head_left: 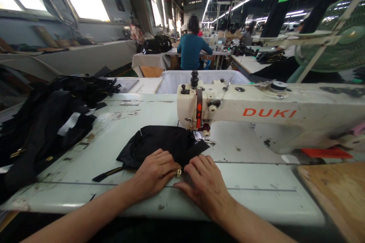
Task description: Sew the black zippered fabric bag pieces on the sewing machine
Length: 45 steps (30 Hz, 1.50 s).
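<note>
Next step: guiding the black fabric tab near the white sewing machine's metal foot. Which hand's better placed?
Probably the right hand: it lies closer, just in front of the tab. The left hand sits farther left, at the near edge of the black fabric piece, seemingly better placed to steady that.

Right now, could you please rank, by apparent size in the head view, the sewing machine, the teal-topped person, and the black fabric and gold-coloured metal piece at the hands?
1. Sewing machine
2. Black fabric
3. Teal-topped person, farther away
4. Gold-coloured metal piece
</note>
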### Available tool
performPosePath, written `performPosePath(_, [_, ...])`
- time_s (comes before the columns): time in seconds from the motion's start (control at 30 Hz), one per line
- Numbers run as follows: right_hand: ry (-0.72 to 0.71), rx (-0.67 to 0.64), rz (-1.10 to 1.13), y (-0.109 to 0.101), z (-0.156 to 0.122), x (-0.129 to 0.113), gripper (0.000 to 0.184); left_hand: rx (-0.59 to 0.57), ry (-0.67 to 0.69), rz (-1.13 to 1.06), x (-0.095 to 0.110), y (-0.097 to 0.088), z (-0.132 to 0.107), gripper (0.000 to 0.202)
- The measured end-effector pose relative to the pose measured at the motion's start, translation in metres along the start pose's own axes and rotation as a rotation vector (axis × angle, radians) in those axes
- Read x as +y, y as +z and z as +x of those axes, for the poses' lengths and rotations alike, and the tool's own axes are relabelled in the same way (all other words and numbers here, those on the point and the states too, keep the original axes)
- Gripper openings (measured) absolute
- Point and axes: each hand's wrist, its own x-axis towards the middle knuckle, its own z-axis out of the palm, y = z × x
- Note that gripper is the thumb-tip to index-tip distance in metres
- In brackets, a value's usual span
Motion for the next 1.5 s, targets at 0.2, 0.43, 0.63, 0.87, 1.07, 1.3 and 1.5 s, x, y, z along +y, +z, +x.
performPosePath(0.2, [0.156,-0.189,0.814,-0.02,-0.013,-0.032,0.021,0.077,0.098,0.07,0.0,0.008,-0.007,0.016])
performPosePath(0.43, [0.312,0.018,0.254,-0.006,-0.025,-0.02,0.01,0.07,0.203,0.223,0.0,0.011,-0.009,0.015])
performPosePath(0.63, [0.333,0.032,0.293,0.002,-0.033,-0.029,0.01,-0.153,0.192,0.274,0.013,-0.002,-0.012,0.025])
performPosePath(0.87, [0.21,0.018,0.181,-0.018,-0.024,0.007,0.024,-0.222,0.049,0.251,0.03,-0.007,-0.015,0.036])
performPosePath(1.07, [0.003,-0.164,0.325,-0.02,0.005,0.038,0.023,-0.123,-0.148,0.054,0.029,-0.001,-0.003,0.021])
performPosePath(1.3, [-0.022,-0.177,0.4,-0.01,0.005,0.056,0.018,-0.067,-0.374,-0.009,0.034,0.003,0.008,0.008])
performPosePath(1.5, [0.08,-0.125,0.443,-0.006,0.008,0.053,0.017,-0.043,-0.46,-0.006,0.038,0.005,0.01,0.008])
